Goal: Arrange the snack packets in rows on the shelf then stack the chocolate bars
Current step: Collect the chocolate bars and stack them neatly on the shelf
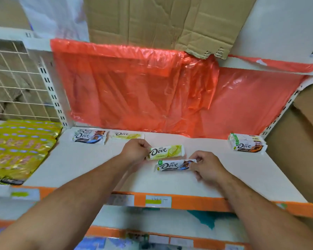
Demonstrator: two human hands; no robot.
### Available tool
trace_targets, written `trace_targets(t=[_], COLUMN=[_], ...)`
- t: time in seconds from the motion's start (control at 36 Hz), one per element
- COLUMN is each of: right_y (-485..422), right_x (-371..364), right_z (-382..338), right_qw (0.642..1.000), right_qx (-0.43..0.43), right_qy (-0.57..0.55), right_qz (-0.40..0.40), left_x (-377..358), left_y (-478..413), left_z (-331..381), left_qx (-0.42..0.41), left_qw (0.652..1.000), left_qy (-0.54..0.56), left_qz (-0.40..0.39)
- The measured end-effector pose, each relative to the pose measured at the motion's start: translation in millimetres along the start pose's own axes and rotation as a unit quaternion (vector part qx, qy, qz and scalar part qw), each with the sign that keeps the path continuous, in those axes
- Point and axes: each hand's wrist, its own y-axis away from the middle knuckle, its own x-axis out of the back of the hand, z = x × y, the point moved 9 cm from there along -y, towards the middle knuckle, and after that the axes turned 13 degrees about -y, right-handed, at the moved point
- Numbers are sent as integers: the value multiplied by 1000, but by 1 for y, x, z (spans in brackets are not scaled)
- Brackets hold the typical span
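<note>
While the yellow snack packets (18, 148) are already lying in overlapping rows on the left part of the shelf (79, 168), the person is working on the chocolate bars, so I judge that the second half of the task is in hand. The left hand (135, 149) is pinching the left end of a yellow Dove bar (167, 152), fingers curled on the wrapper, and this bar is lying flat near the middle of the shelf. The right hand (206, 167) is pinching the right end of a dark Dove bar (173, 166) with a blue and brown wrapper. It is lying just in front of the yellow one; whether the two are touching I cannot tell.

Each hand is holding its bar by the outer end, probably so that the labels are readable and the bars can be sorted by flavour. At the back left a small stack of dark Dove bars (89, 137) is waiting, and just beside it a single yellow bar (127, 135) is lying; these seem to be the two destinations. A further stack (247, 143) is standing at the far right, well apart, likely the supply. A red plastic sheet (134, 87) is hanging behind the shelf.
</note>
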Motion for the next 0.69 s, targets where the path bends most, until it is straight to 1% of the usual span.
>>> trace_targets(t=[0.17, 0.31, 0.5, 0.69], right_y=[5, 3, -22, -57], right_x=[-71, -107, -120, -130], right_z=[-36, -55, -69, -75], right_qw=[1000, 998, 998, 997], right_qx=[20, 32, 45, 48], right_qy=[22, 36, 32, 13], right_qz=[-11, -29, -39, -51], left_x=[58, 85, 98, 112], left_y=[2, -5, -27, -50], left_z=[-43, -67, -69, -65], left_qx=[-11, -13, -26, -26], left_qw=[999, 999, 998, 993], left_qy=[-28, -40, -64, -105], left_qz=[9, 6, 11, 37])
